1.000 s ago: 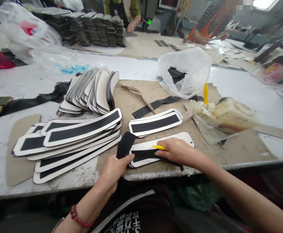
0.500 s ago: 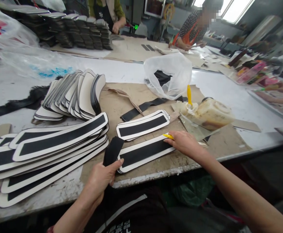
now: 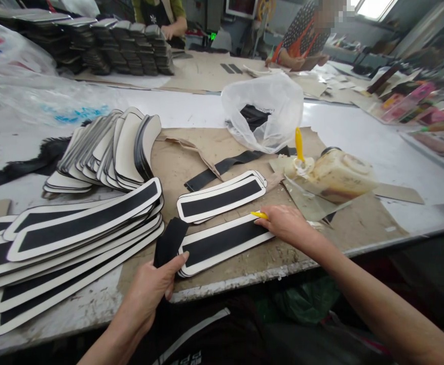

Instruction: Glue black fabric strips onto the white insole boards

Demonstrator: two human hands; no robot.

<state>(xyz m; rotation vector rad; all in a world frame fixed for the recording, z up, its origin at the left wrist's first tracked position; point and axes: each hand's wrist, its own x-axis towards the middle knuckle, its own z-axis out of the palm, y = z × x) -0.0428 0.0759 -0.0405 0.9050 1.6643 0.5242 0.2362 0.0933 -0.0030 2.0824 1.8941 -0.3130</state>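
Observation:
A curved white panel with a black strip on it [image 3: 222,243] lies at the table's front edge, on top of at least one more. My left hand [image 3: 157,284] is closed around folded black strips [image 3: 171,241], its thumb at the panel's left end. At the right end, my right hand [image 3: 288,228] is closed on a small yellow tool [image 3: 259,215]; the pointed yellow end shows and the rest is hidden by the fingers. Just behind lies a short stack of similar panels [image 3: 222,196].
Finished-looking strip panels [image 3: 88,220] pile up at left, before a fanned stack of plain panels [image 3: 125,147]. A glue-stained plastic container [image 3: 336,175] with a yellow handle [image 3: 299,144] stands at right. Behind are a plastic bag [image 3: 283,111] and two people across the table.
The whole view has shifted slightly, with the table's left side moving left. Both hands keep nearly the same places on the panel, and their grips look unchanged.

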